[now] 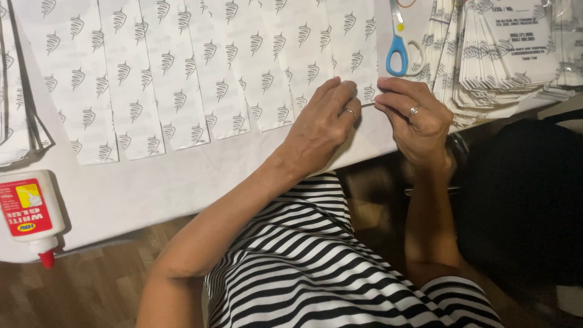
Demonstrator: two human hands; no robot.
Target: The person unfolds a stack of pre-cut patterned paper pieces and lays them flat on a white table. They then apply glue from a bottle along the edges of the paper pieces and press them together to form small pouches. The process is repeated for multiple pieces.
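White paper with a grey leaf-ish print, that's what I've got pinched right now. My left hand (325, 118) and right hand (413, 115) meet at the bottom corner of the last printed sheet (349, 42) in the row, fingertips of both closed on its lower edge, right at the near side of the table (152, 188). The sheet runs long-ways away from me, so everything past my grip lies up and away from my fingers. Both hands are on it, neither one really nearer.

Left of it the other printed strips (182, 73) lie side by side, same direction, edges touching or nearly. Blue-handled scissors (398, 45) sit just beyond my right hand, and a stack of folded paper bags (504, 54) is further right. The glue bottle (29, 212) with its red cap is way off to my left, lying near the table edge.
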